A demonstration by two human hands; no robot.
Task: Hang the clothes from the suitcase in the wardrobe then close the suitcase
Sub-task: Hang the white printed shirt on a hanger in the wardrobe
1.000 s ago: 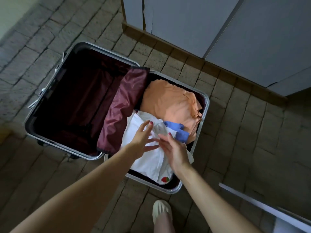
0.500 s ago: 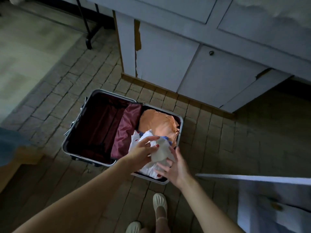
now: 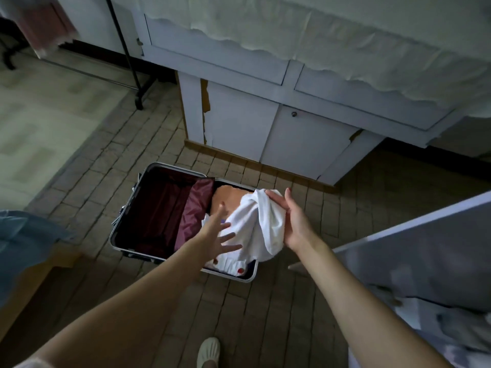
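While the suitcase lies open on the brick floor, the right hand holds a white garment lifted above the packed half, fingers extended along the bunched cloth and thumb apparently behind it; whether it pinches or merely cradles cannot be told. The left hand hovers with fingers spread and straight over the lower part of the same garment, holding nothing.

Garment: soft, limp, light by the look of it; it sags in folds and drapes below the palm. No stiffness to rely on. Judgement: it will slide or unfurl if held at one bunched spot, so taking it at the shoulders or collar with both hands should suit hanging.

An orange garment remains in the case beneath, beside the maroon divider flap. More white cloth with a red mark lies at the near edge.
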